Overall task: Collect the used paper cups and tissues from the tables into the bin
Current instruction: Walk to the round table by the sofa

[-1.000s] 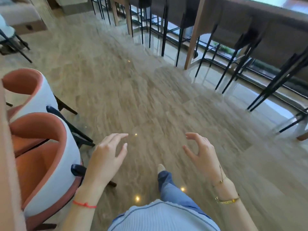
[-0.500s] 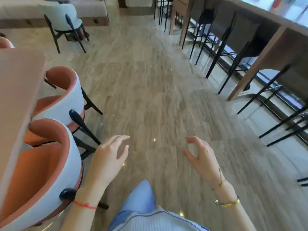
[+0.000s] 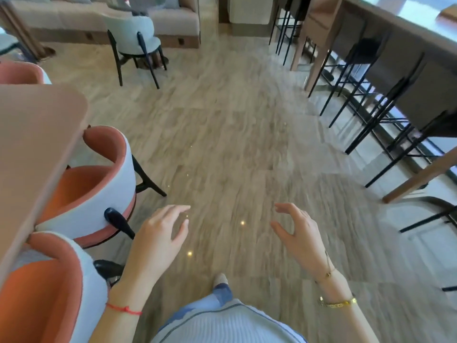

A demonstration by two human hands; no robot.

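Observation:
No paper cup, tissue or bin shows in this view. My left hand hovers over the floor at lower centre-left, fingers loosely spread and holding nothing. My right hand hovers at lower centre-right, fingers relaxed and slightly bent, also holding nothing. Both hands are in the air, apart from every piece of furniture. One foot shows on the floor between them.
A brown table edge runs along the left with two orange-and-white chairs tucked beside it. A long counter with black stools lines the right. A pale chair and a sofa stand at the back. Beige tiled floor lies ahead.
The view has swung left and moved forward along the aisle; the table edge, rear chair and sofa have come into sight. Both hands kept their relaxed pose.

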